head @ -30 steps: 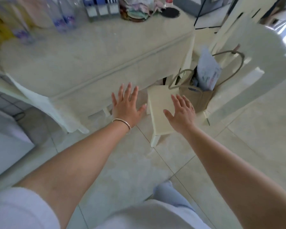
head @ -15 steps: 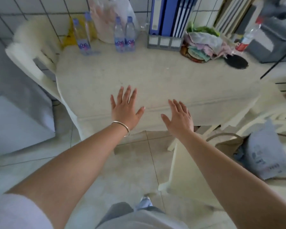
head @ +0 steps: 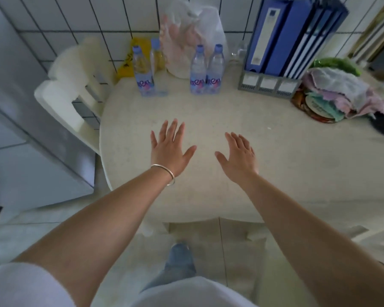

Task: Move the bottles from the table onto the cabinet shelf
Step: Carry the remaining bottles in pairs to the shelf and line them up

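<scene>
Over the near half of the table (head: 275, 173), both hands are extended palm down and hold nothing. Left hand (head: 170, 149): fingers spread and released, a bangle (head: 164, 173) on the wrist. Right hand (head: 238, 159): fingers likewise loose and open. Whether the palms touch the tabletop or hover just above it cannot be told.

Four bottles stand upright at the far edge, well apart from both hands. A left pair (head: 145, 67) stands by a yellow bag (head: 131, 56); a right pair (head: 205, 69) stands side by side, touching, in front of a white plastic bag (head: 193, 41). A file rack (head: 286, 47) sits to the right of them. No cabinet shelf is identifiable in view.

Assessment: the step in hand is the reach to the first bottles; none appears moved yet. Recommended practice: reach straight across the bare tabletop and close each hand around a bottle's body at the label, not the cap. The touching right pair should be taken outermost first, or one in each hand, so the neighbour is not tipped. Thin plastic will likely flex; grip firmly without squeezing. Keep knuckles clear of the bags behind.
</scene>
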